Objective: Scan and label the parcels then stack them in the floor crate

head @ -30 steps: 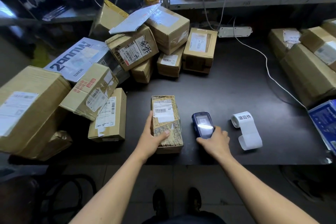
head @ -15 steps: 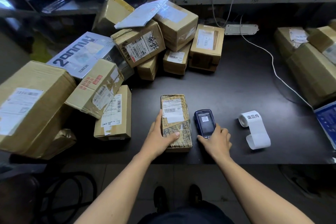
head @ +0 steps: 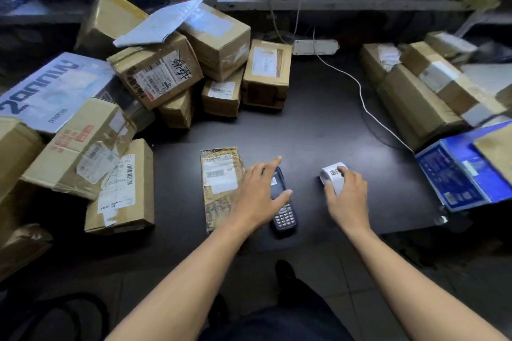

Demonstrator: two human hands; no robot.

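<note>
The worktop (head: 318, 124) is a flat, dark, matte surface. Its left side carries a loose pile of boxes (head: 155, 77), brown corrugated cardboard sealed with glossy tape and bearing white labels; a white-and-blue printed carton (head: 50, 91) lies among them. A second stack (head: 415, 97) of taped cardboard boxes lines the right edge, with a blue box (head: 460, 171) at its near end. A white cable (head: 360, 91) runs across the worktop from a power strip (head: 315, 46) at the back.

The parcel (head: 219, 185), a flat oblong packet in patterned brown wrap with a white barcode label on top, lies near the front edge, centre-left. Just beside it on the right lies the scanner (head: 282, 210), a dark handheld unit with a keypad at its near end.

The left hand (head: 257, 196) is spread open, fingers straight and apart, over the scanner's upper half and the parcel's right edge; whether it touches either cannot be told. It holds nothing.

The right hand (head: 346, 196) rests on the label roll (head: 332, 174), a small white paper cylinder with black print, its fingers curved over the roll's top.
</note>
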